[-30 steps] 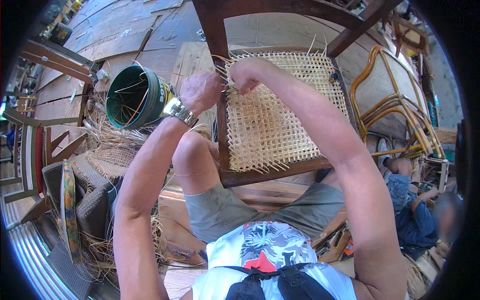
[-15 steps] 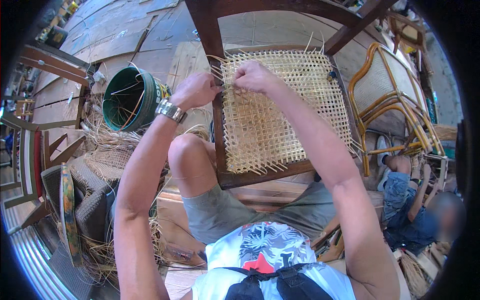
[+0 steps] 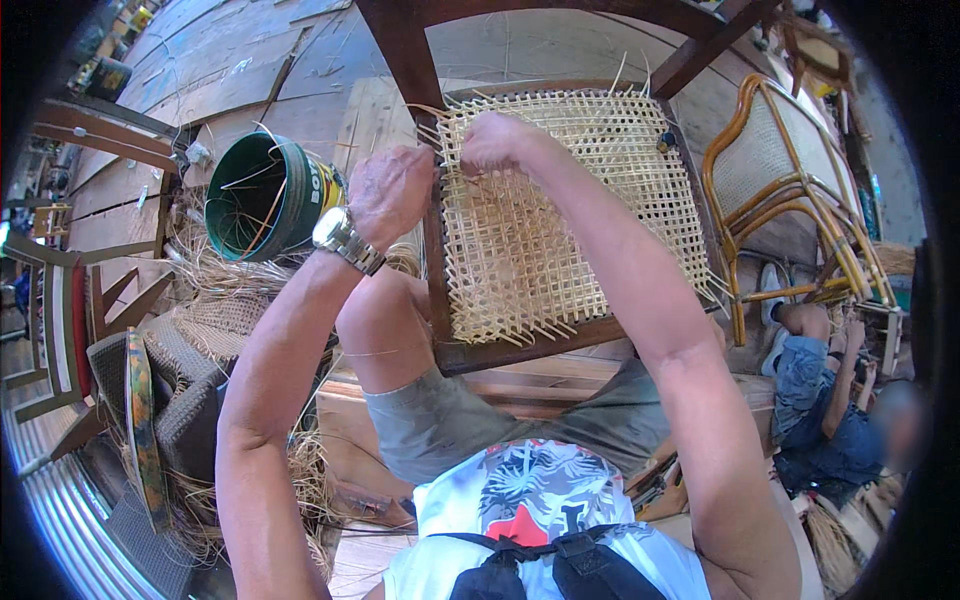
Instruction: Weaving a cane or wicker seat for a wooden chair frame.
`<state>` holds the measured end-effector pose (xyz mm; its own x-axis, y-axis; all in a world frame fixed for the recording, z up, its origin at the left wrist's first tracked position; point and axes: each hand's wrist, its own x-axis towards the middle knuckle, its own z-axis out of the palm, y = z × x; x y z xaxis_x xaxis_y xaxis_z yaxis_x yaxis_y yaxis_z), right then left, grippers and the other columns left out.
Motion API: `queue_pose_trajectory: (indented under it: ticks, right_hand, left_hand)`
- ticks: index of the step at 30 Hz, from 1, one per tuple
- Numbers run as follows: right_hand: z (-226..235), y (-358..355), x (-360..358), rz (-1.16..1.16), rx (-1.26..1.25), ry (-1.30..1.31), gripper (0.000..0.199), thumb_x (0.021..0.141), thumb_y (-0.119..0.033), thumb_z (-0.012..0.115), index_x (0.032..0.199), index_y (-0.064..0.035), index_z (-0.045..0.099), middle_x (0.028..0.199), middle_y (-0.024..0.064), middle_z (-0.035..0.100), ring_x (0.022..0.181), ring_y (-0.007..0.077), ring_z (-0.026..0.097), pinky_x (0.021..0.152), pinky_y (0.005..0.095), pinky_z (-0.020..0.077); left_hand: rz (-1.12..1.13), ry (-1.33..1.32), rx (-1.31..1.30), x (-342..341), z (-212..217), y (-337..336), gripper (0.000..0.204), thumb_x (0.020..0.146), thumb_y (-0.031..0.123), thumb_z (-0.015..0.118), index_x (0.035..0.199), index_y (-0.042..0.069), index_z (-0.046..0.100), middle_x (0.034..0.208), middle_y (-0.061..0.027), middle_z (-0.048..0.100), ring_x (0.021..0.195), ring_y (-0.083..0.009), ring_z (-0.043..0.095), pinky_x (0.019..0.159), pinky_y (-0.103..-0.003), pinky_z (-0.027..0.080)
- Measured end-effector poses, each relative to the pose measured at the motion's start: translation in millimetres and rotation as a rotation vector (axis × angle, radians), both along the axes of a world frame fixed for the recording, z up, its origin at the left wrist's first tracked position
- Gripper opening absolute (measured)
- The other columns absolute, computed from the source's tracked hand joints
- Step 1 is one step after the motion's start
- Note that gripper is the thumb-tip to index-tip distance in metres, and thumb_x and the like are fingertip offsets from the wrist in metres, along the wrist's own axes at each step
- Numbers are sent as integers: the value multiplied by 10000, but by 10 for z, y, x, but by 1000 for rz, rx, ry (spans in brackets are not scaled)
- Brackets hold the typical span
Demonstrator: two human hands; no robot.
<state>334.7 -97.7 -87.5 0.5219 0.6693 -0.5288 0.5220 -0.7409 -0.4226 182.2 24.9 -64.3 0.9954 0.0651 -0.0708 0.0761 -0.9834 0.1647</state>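
A seat of woven pale cane (image 3: 570, 225) lies in front of me in a dark wooden chair frame (image 3: 540, 347). Loose strand ends stick out all round its edge. At the left rail, my left hand (image 3: 393, 195) is closed, its fingertips hidden behind the hand and against the weave's edge. My right hand (image 3: 492, 145) is curled closed over the upper left corner of the weave, close beside the left. Whatever is between the fingers of either hand cannot be made out. A small dark object (image 3: 665, 142) rests at the weave's right edge.
A green bucket (image 3: 300, 195) holding strands stands to the left, with loose cane scraps (image 3: 215, 265) around it. At right is a rattan chair (image 3: 775, 190); a seated person (image 3: 820, 400) is beyond its near end. Chair parts (image 3: 185, 400) are piled at lower left.
My left hand has turned, with its back now more toward me and its watch rolled round. My right hand has shifted slightly up and left. The cane seat stays nearly where it was.
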Motion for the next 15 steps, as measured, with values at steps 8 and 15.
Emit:
queue_pose_trajectory:
  ticks: [8, 15]
  right_hand:
    - [-75, 11, -117, -14, -2, -57, 309, 712, -190, 657, 939, -12, 767, 949, 175, 749, 876, 281, 732, 776, 387, 587]
    - [73, -163, -356, -145, 155, -10, 348, 746, -189, 616, 1024, -33, 754, 1125, 189, 717, 1024, 317, 704, 907, 438, 558]
  left_hand:
    - [84, 19, -120, -30, -96, 70, 190, 913, 221, 603, 958, 49, 667, 908, -194, 703, 861, -387, 683, 713, -494, 538]
    - [178, 322, -493, 128, -211, 409, 274, 931, 290, 613, 867, 50, 728, 779, -161, 716, 741, -345, 692, 709, -474, 516]
